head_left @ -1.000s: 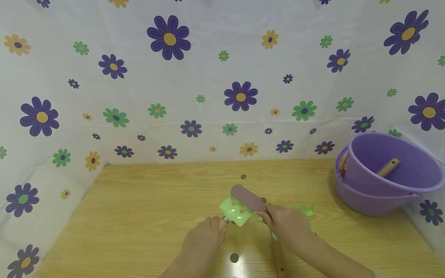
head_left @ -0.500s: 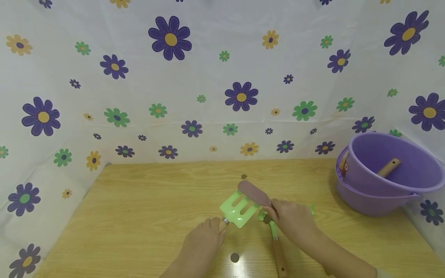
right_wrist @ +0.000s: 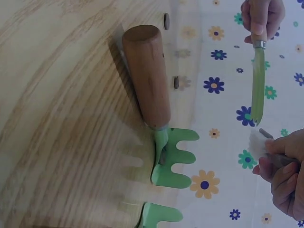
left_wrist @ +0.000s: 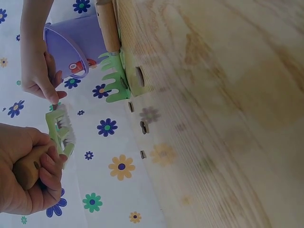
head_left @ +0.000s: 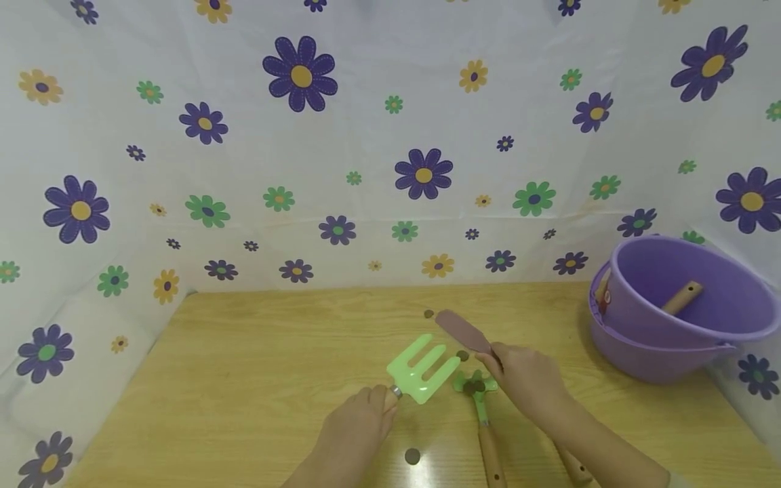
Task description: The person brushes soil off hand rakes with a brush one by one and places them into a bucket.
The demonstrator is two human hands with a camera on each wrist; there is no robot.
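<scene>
A green fork [head_left: 415,385] with 3 tines is held above the worktop [head_left: 262,379] by the left hand [head_left: 355,423]; the grip is closed, with the fingers curled round the wooden handle. A brush [head_left: 464,332] with a mauve back is held by the right hand [head_left: 532,379], its grip also closed. In the right wrist view, white bristles [right_wrist: 258,144] are seen on the brush, near the fork's tips; in the head view a gap is shown between the 2 tools.

Below them, a green rake [head_left: 481,407] is laid on the worktop, and a dark patch on its head is not clearly made out. A wooden handle [head_left: 573,464] is partly covered by the right forearm. 3 dark discs [head_left: 412,456] are scattered on bare worktop. At the right edge, a purple bucket [head_left: 647,298] is placed, with a second wooden handle [head_left: 682,298] seen inside it. The worktop is backed by a flower-printed sheet [head_left: 366,129].
</scene>
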